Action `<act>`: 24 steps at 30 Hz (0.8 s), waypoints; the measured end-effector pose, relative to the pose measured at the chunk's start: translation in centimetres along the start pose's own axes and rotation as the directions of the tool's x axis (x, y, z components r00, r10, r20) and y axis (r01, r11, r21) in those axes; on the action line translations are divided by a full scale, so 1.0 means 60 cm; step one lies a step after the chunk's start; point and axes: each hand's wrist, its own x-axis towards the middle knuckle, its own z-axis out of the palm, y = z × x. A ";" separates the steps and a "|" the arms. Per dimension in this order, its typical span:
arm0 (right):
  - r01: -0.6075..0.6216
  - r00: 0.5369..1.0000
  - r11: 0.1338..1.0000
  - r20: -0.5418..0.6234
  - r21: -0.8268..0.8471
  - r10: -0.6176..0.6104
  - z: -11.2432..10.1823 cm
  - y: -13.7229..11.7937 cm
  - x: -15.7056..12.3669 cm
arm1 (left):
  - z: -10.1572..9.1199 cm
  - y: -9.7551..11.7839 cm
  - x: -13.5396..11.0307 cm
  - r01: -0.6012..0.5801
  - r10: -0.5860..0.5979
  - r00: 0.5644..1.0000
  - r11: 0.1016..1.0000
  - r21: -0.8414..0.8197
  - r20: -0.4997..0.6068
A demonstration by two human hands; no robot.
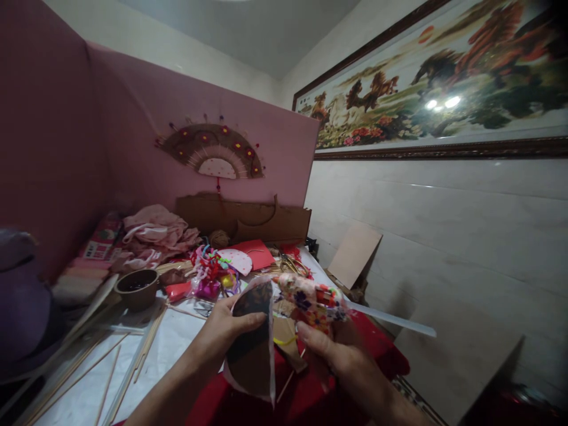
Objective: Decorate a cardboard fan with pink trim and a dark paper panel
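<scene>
My left hand (237, 325) grips a half-round cardboard piece (251, 370), dark on the face towards me, with a pale fabric-like edge. The thumb lies across its face, and the fingers are behind it. My right hand (332, 349) is closed on a floral-patterned bundle (310, 299), white with purple, red and orange flowers; its exact kind is unclear. The bundle is close to the straight edge of the half-round piece; I cannot tell whether they touch. Below, between my hands, are a brown cardboard scrap (288, 337) and a yellow strip (284, 341).
A brown bowl (136, 289), thin sticks (106, 378), pink cloth (155, 234), red paper (255, 254), a pale half-round piece (237, 260), coloured trims (208, 263) and scissors (293, 266) crowd the table. A decorated fan (217, 145) hangs on the pink board (284, 142) behind.
</scene>
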 end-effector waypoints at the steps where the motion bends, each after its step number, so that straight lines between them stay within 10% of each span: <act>1: 0.017 1.000 1.000 -0.025 0.016 -0.017 -0.002 0.000 -0.001 | -0.002 0.000 0.000 0.002 -0.002 1.000 1.000 -0.008 -0.015; 6: 0.103 0.974 0.994 -0.205 0.035 -0.094 -0.040 0.022 0.022 | -0.010 -0.001 0.003 0.013 -0.014 0.997 1.000 -0.013 -0.080; 9: 0.082 0.955 0.968 -0.260 -0.237 -0.145 -0.084 0.055 0.047 | -0.013 0.001 0.004 -0.001 0.000 0.995 1.000 -0.008 -0.097; 12: 0.106 0.949 0.793 -0.178 -0.600 -0.261 -0.120 0.094 0.064 | -0.014 0.006 0.004 -0.037 0.035 0.993 0.999 -0.014 -0.111; 19: -0.001 1.000 0.406 -0.011 -0.914 -0.021 -0.140 0.149 0.069 | -0.014 0.011 0.000 -0.024 0.022 0.996 0.999 -0.022 -0.082; 24: 0.047 0.962 0.510 -0.099 -0.859 -0.254 -0.119 0.108 0.072 | -0.010 0.013 -0.005 -0.035 0.034 0.999 0.997 -0.066 -0.026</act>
